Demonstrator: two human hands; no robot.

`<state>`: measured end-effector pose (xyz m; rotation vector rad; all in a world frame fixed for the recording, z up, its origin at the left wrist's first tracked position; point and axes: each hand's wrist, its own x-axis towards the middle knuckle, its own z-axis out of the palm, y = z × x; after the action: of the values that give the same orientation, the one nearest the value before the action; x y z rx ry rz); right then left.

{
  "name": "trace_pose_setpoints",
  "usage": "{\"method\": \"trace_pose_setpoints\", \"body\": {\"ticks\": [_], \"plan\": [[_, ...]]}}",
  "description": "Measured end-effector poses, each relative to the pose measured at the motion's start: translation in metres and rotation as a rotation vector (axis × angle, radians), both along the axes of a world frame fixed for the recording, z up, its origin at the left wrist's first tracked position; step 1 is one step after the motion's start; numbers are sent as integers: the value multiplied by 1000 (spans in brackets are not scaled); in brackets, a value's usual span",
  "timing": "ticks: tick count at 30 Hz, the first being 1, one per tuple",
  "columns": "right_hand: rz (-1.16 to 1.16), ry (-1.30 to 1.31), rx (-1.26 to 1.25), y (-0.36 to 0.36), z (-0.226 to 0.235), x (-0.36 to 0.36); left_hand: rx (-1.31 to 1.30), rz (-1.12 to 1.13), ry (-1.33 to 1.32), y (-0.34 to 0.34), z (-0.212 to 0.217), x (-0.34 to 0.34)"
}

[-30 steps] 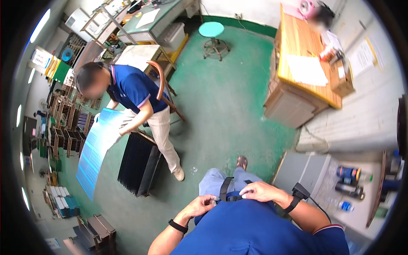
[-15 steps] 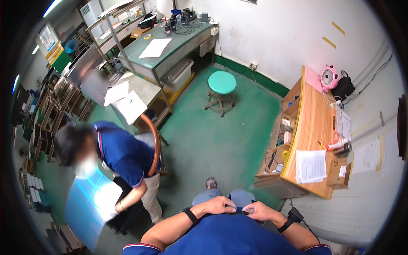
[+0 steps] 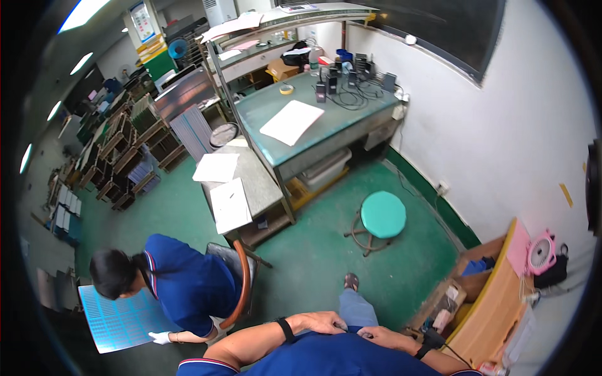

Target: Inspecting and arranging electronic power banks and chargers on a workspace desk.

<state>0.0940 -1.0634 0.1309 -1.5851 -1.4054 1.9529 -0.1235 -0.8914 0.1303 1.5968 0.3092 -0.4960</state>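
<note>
Green floor (image 3: 313, 250), wide and bare in the middle. White wall (image 3: 501, 125) on the right with a green skirting.

Large workbench (image 3: 326, 135), grey-green top, against the wall; a white sheet (image 3: 291, 121) lies on it, small black devices and cables at its far end. A lower grey table (image 3: 251, 178) stands just beside it on the left, two paper sheets (image 3: 222, 188) on top. Racks of panels (image 3: 119, 156) run along the far left.

Co-worker in a blue shirt (image 3: 182, 285), lower left, bent over beside a chair with an orange-brown back (image 3: 243, 285); white-gloved hand on a perforated light-blue panel (image 3: 122, 319).

Wooden desk (image 3: 495, 307), lower right, with a small pink fan (image 3: 540, 252) on it. Round teal stool (image 3: 383, 214) stands on the floor between bench and desk, well apart from the wearer.

Wearer: blue shirt front (image 3: 332, 357) at the bottom edge, jeans leg and one shoe (image 3: 351, 282) beyond it. Left hand (image 3: 323, 322), black band at the wrist, lies on the shirt at the waist, fingers curled down. Right hand (image 3: 382, 337), watch at the wrist, rests just beside it on the same cloth. Both touch the shirt; whether they pinch the fabric, cannot tell.
</note>
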Motion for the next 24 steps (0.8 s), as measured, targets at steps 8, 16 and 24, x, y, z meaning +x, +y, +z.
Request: {"method": "trace_pose_setpoints", "body": {"ticks": [8, 16, 24], "plan": [[194, -63, 171, 177, 35, 100, 166, 130, -14, 126, 30, 90], [161, -112, 120, 332, 39, 129, 197, 278, -262, 249, 0, 124], [248, -86, 151, 427, 49, 114, 253, 281, -301, 343, 12, 103]]}}
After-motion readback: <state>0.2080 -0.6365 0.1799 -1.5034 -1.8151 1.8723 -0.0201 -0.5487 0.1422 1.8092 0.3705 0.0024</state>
